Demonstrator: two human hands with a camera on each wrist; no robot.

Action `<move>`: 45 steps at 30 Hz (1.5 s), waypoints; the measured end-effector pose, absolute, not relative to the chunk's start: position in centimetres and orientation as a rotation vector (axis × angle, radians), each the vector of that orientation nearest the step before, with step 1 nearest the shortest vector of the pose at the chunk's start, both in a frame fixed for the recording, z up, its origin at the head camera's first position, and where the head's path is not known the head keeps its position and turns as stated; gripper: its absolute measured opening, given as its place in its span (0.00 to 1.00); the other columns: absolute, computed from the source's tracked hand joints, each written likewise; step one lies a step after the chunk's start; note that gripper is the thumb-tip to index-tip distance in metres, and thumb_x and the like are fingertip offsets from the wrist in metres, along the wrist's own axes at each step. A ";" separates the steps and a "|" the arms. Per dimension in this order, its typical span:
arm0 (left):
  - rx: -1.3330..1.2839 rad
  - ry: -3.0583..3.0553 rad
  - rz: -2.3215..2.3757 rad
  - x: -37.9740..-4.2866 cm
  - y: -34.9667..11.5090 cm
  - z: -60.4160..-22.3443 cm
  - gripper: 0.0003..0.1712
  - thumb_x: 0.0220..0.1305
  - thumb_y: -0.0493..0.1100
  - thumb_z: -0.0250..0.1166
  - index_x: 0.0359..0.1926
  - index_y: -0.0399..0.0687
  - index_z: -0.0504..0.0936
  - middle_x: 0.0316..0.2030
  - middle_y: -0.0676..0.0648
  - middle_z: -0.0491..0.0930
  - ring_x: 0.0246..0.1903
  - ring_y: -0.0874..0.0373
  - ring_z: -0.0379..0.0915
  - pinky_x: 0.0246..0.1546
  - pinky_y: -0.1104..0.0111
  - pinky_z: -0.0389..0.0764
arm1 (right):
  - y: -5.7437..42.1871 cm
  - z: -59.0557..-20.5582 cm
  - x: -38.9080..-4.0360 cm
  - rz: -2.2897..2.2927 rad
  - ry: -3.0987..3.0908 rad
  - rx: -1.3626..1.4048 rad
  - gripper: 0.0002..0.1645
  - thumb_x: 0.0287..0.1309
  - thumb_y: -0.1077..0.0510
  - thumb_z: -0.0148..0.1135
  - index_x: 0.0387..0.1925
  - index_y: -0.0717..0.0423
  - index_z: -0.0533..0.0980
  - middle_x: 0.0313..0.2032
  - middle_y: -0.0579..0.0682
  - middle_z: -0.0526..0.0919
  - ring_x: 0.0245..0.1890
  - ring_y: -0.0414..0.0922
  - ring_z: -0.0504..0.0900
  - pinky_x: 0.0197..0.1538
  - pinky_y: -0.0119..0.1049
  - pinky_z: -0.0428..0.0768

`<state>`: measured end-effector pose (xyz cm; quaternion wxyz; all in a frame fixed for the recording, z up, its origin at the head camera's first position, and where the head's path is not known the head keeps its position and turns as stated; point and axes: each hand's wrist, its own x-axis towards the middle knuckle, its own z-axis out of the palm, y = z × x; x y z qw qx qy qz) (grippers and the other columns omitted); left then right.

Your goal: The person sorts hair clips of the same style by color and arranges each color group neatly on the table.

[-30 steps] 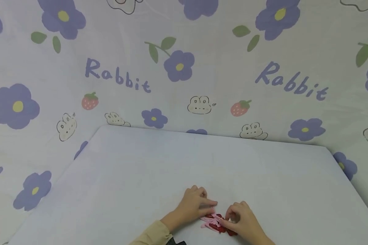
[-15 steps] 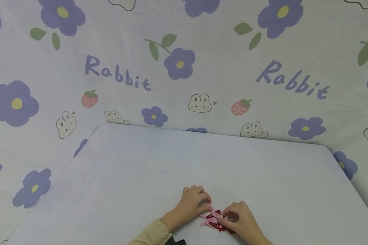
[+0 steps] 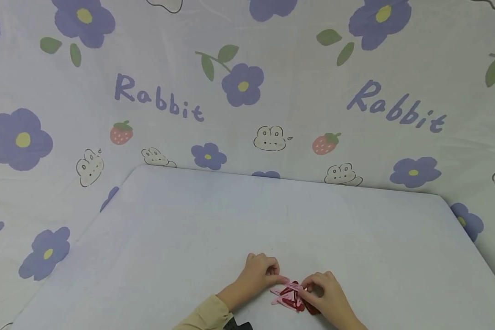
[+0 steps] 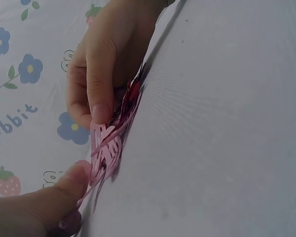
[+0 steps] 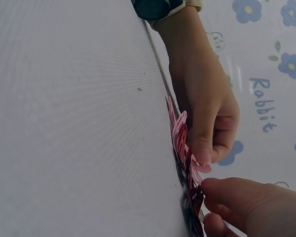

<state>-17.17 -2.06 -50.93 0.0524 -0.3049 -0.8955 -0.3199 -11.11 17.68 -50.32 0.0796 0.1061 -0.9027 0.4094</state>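
Note:
A small pile of pink and red snap hair clips (image 3: 288,303) lies on the white table, between and below the two hands. My left hand (image 3: 259,274) pinches one end of a pink hair clip (image 3: 294,286) between thumb and fingers. At that clip's other end, my right hand (image 3: 327,293) has its thumb and forefinger closed over it. In the left wrist view the pink clip (image 4: 104,140) spans the gap from thumb to thumb. The right wrist view shows red clips (image 5: 193,197) overlapping one another under the right fingertips.
The white table (image 3: 198,220) stretches behind and to both sides of the hands. A cloth (image 3: 165,55) printed with flowers, rabbits and strawberries hangs behind it. A dark wrist device (image 3: 237,325) sits by the left sleeve.
My left fingers, earlier stretched out over the clips, have drawn together on a pink clip. That clip now lies across to the right fingertips. The right hand has barely shifted.

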 end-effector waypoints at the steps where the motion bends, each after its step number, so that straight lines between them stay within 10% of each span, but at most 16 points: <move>1: -0.935 -2.709 -1.006 -17.2 -2.1 -51.0 0.16 0.43 0.59 0.67 0.17 0.56 0.74 0.15 0.66 0.65 0.19 0.72 0.56 0.31 0.71 0.56 | 17.7 -50.4 -11.1 1.223 -2.692 0.315 0.13 0.39 0.61 0.71 0.19 0.42 0.74 0.19 0.31 0.67 0.25 0.37 0.61 0.29 0.32 0.62; 8: -1.068 -2.660 -1.231 -17.9 -2.7 -51.1 0.09 0.52 0.52 0.64 0.30 0.54 0.85 0.25 0.64 0.79 0.22 0.74 0.61 0.29 0.76 0.59 | 17.8 -50.4 -11.2 1.245 -2.670 0.307 0.14 0.39 0.64 0.70 0.19 0.44 0.74 0.20 0.30 0.69 0.25 0.38 0.61 0.29 0.33 0.63; 20: -1.010 -2.555 -1.526 -17.6 -2.7 -50.4 0.04 0.58 0.41 0.62 0.32 0.47 0.74 0.12 0.60 0.68 0.13 0.73 0.58 0.17 0.79 0.60 | 17.9 -50.4 -11.3 1.324 -2.461 0.471 0.16 0.39 0.70 0.68 0.22 0.47 0.73 0.23 0.33 0.71 0.24 0.36 0.69 0.27 0.31 0.69; 45: -0.853 -2.545 -1.383 -18.0 -2.9 -50.6 0.05 0.49 0.39 0.68 0.29 0.44 0.86 0.27 0.53 0.81 0.27 0.68 0.72 0.29 0.77 0.70 | 18.0 -50.6 -11.5 1.398 -2.401 0.613 0.14 0.43 0.70 0.66 0.28 0.47 0.77 0.25 0.39 0.78 0.23 0.37 0.67 0.26 0.30 0.65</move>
